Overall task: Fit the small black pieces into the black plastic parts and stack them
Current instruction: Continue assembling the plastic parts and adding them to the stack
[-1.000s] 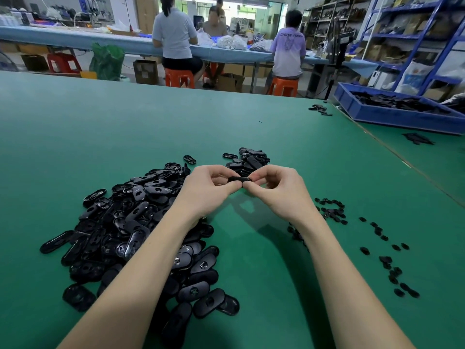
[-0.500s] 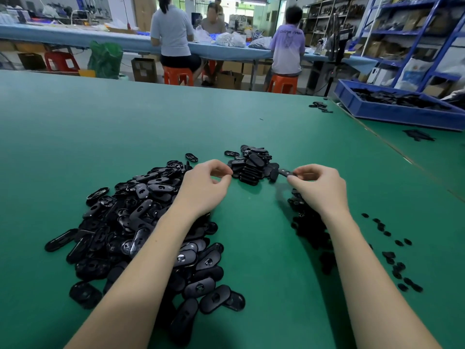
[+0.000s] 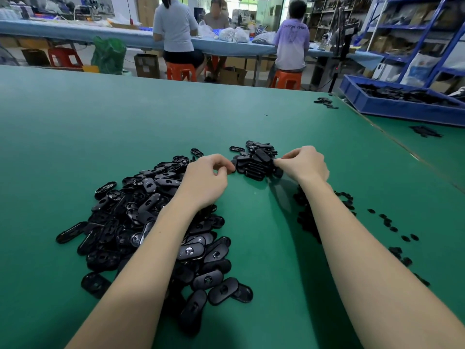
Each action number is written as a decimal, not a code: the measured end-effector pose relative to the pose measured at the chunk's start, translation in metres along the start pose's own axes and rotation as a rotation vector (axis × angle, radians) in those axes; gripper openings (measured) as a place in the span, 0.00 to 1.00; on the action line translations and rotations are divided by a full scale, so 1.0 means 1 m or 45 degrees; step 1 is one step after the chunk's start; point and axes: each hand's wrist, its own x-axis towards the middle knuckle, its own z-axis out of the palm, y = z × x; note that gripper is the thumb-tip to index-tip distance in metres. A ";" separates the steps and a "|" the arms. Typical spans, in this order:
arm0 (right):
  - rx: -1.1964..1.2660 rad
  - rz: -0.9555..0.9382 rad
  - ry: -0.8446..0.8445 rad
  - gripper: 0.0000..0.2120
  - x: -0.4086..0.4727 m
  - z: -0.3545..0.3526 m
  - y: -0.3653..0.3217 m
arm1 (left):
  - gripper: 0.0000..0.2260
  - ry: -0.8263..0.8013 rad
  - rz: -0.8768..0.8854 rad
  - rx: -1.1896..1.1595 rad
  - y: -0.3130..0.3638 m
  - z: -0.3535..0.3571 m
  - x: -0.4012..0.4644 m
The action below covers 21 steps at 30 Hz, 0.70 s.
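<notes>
1. Right hand [image 3: 305, 163]: fingers curled, thumb and forefinger tips pinched together at the right edge of the stack [image 3: 256, 159]. A dark part seems to sit under the fingertips, but whether they pinch it or only press it onto the stack cannot be told. Judged step: setting a fitted part on the stack.
2. Left hand [image 3: 205, 178]: fingers loosely curled, thumb near forefinger, nothing plainly held. It sits at 9 o'clock of the stack, just beside its left edge, probably to steady the stack or to reach for the next part.
3. Stack: finished oval parts laid flat, one overlapping the next, at 12 o'clock of the work area between the two hands. Keeping it there leaves done work apart from the raw stock.
4. Pile [image 3: 151, 222]: loose oval parts, unfitted by appearance, at 8 o'clock under the left forearm, within easy reach of that hand.
5. Small pieces [image 3: 392, 227]: scattered at 3 to 4 o'clock, beside and partly under the right forearm, so that the right hand feeds inserts while the left feeds bodies.
6. Table [image 3: 100, 122]: green mat, giving contrast to the black stock.
7. Bin [image 3: 402, 107]: blue, at 1 o'clock, well apart, holding more black parts.
8. Progress, as judged: the pile far outweighs the stack, so most work remains.
</notes>
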 end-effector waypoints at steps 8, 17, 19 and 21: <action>0.051 -0.075 -0.091 0.08 -0.015 -0.006 0.010 | 0.18 -0.090 0.020 -0.025 -0.001 -0.003 0.002; -0.031 -0.607 -0.682 0.02 -0.070 -0.010 0.001 | 0.17 -0.130 -0.035 -0.122 -0.007 -0.016 0.003; -0.065 -0.675 -0.766 0.02 -0.081 -0.002 -0.003 | 0.17 -0.125 -0.040 -0.134 -0.008 -0.017 0.003; -0.067 -0.709 -0.810 0.03 -0.089 0.005 -0.005 | 0.17 -0.138 -0.040 -0.134 -0.010 -0.016 0.003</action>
